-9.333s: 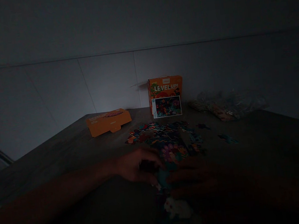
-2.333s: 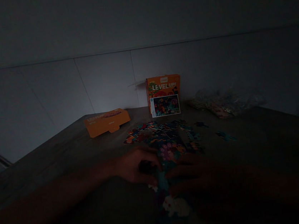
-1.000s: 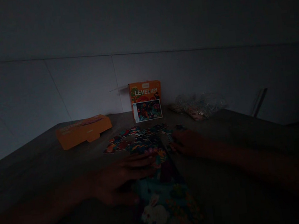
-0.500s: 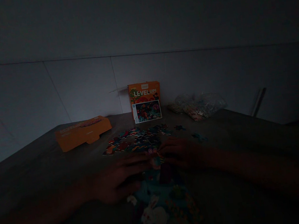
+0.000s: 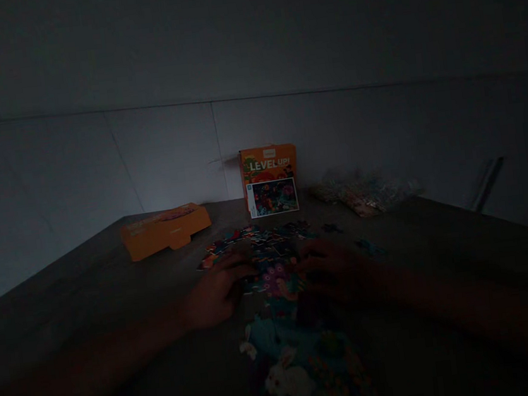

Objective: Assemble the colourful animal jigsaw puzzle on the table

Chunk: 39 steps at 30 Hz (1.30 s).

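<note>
The scene is very dark. A partly joined colourful jigsaw puzzle (image 5: 288, 322) lies on the grey table (image 5: 90, 307), with a white rabbit on its near part. My left hand (image 5: 215, 289) rests on the table at the puzzle's left edge, fingers spread toward the pieces. At the puzzle's right edge, my right hand (image 5: 334, 269) lies flat with its fingers on the pieces. Whether either hand pinches a piece is too dim to tell. Loose pieces (image 5: 250, 241) lie just beyond both hands.
An orange puzzle box (image 5: 270, 179) stands upright against the white wall at the back. Its orange lid (image 5: 165, 230) lies flat to the left. A clear plastic bag of pieces (image 5: 366, 194) sits at the back right. Single pieces (image 5: 369, 247) lie right of my right hand.
My left hand has moved forward and up along the puzzle's left edge. My right hand has stayed by the right edge. The view has shifted slightly left.
</note>
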Motion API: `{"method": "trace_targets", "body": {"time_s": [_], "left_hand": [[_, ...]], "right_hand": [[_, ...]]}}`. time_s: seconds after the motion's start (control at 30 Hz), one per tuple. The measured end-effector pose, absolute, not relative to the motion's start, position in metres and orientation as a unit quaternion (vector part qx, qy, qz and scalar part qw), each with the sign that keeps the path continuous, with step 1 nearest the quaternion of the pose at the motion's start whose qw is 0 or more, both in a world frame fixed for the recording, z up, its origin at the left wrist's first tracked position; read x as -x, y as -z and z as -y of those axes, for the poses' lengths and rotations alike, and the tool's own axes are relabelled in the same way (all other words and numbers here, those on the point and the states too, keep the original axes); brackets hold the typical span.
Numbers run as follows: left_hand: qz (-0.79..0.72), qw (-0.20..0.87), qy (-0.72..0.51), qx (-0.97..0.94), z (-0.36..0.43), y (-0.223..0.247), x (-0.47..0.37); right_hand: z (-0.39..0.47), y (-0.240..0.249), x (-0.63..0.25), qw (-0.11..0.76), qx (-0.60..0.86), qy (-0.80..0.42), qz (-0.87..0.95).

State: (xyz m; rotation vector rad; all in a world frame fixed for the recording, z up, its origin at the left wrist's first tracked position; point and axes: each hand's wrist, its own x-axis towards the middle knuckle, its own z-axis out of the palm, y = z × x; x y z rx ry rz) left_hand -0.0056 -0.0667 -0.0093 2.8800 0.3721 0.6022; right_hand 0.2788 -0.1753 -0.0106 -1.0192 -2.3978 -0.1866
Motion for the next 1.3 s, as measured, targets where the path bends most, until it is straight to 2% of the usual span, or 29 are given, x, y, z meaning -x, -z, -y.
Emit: {"method": "trace_targets", "body": {"time_s": [0.37,1.3], "left_hand": [[0.107,0.088,-0.096,-0.986,0.085,-0.016,0.009],[0.113,0.087,-0.075,-0.987,0.084,-0.017,0.007]], "right_hand": [[0.177,0.013,-0.278,0.287,0.294,0.196,0.890],[0.176,0.011,-0.275,0.261,0.303,0.204,0.893]]}}
